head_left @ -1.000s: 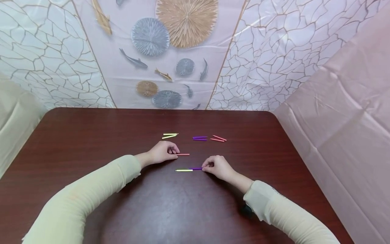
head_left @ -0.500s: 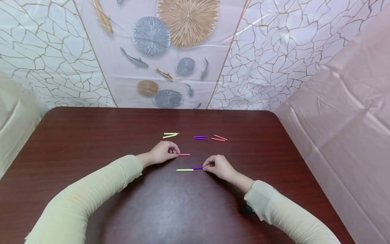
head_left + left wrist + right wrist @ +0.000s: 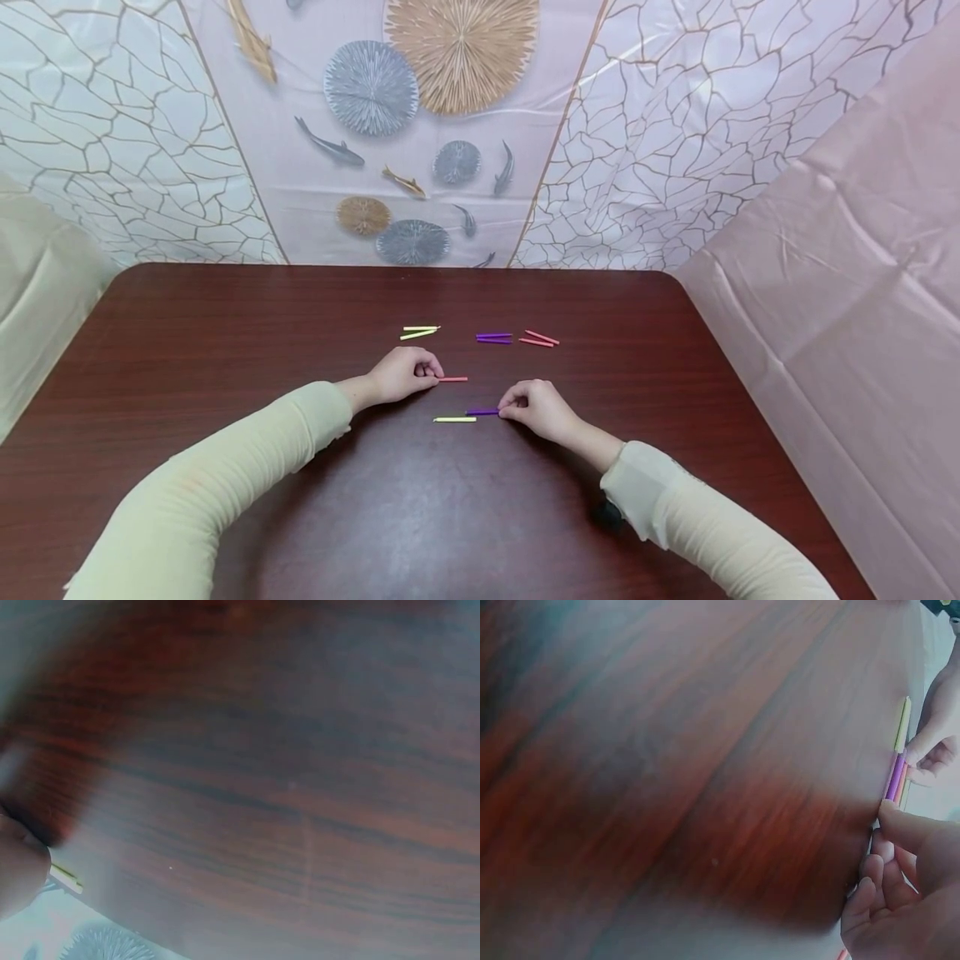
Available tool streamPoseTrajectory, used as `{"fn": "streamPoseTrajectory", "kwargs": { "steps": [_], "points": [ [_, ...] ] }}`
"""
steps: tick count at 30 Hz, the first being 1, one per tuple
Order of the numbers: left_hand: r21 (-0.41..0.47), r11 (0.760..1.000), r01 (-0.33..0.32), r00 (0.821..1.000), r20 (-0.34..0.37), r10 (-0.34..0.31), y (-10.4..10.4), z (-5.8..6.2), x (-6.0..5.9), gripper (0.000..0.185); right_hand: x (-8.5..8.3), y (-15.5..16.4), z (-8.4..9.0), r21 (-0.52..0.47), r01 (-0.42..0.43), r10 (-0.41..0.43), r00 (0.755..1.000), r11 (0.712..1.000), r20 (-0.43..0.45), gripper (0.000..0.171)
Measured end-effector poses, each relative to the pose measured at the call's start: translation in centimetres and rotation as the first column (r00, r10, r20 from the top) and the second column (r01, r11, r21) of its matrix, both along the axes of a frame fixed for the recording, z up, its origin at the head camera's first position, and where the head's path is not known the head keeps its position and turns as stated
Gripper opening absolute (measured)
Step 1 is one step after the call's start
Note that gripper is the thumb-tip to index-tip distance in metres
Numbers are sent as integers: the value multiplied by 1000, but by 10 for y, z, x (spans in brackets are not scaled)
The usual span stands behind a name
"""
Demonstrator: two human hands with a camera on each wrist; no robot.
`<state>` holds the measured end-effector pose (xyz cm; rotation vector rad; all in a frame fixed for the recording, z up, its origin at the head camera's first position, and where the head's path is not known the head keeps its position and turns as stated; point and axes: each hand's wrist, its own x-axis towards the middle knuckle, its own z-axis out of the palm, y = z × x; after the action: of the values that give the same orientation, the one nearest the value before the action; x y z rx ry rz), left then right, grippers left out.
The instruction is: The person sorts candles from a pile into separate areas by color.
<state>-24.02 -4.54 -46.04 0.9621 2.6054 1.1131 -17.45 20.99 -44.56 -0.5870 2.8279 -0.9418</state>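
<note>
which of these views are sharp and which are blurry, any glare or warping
Head view: sharp, sticks by the left hand and right hand crisp, soft sheen on the table, wide-angle bending at the edges. Left wrist view: nearly all blurred wood grain with pale haze. Right wrist view: table smeared, only the purple stick and fingers fairly clear.

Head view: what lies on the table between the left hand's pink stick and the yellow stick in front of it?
Nothing: only bare table separates the pink stick from the yellow stick, as the head view shows.
</note>
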Motion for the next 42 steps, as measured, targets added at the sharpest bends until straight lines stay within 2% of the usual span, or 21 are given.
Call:
{"fn": "streamPoseTrajectory", "kwargs": {
  "steps": [7,15,22,29,33,39,42],
  "points": [
    [-5,1000,0,1000,11,0,-1,-1,1,4,-13,0,3,-30,91,-92,995,995,-24,4],
    [-2,1000,3,1000,11,-2,-5,1,4,5,-48,-1,11,-29,208,-210,970,978,-119,6],
    [-11,1000,1,1000,10,0,-5,1,4,5,-69,-5,9,32,320,-316,945,947,-80,8],
    [-5,1000,4,1000,11,-4,-5,1,3,4,-76,-5,6,116,399,-397,917,910,-40,8],
    [-4,1000,6,1000,7,-6,-4,1,2,4,-76,-5,5,134,415,-413,909,900,-44,7],
    [-4,1000,2,1000,11,-2,-4,0,3,4,-74,-5,7,85,426,-424,905,901,-37,8],
    [-4,1000,-1,1000,17,2,-5,0,3,4,-71,-6,9,19,398,-398,917,917,-39,9]
  ]
}}
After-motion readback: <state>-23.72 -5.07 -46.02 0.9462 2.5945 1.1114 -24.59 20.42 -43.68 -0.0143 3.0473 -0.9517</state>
